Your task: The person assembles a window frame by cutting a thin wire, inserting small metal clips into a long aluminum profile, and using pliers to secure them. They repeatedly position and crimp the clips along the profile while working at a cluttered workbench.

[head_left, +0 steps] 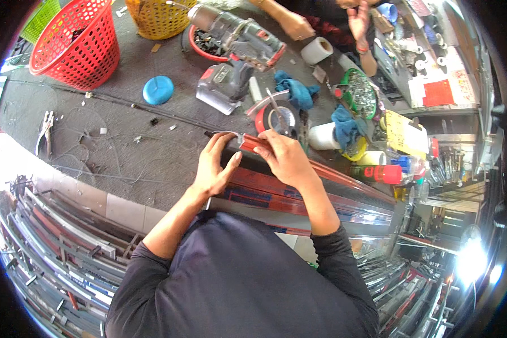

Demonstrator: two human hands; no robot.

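My left hand (213, 166) curves round the left end of a long dark and reddish-brown metal profile (343, 180), its fingers at the far edge and its thumb at the near edge. My right hand (290, 160) is closed, pinching a short reddish-brown profile piece (253, 142) between thumb and fingers. This piece lies at the long profile's left end, beside the left fingertips. A thin pale strip or wire shows between the hands. What lies under the right palm is hidden. Just beyond the hands stands a tape roll (280, 119) with a red roll beside it.
Farther back are a cordless drill (231, 62), a blue disc (158, 90), a red basket (79, 48) and blue cloths (296, 90). Pliers (46, 130) lie at the left. Bottles and a spray can (377, 173) crowd the right. Another person's hand (296, 25) is across the table.
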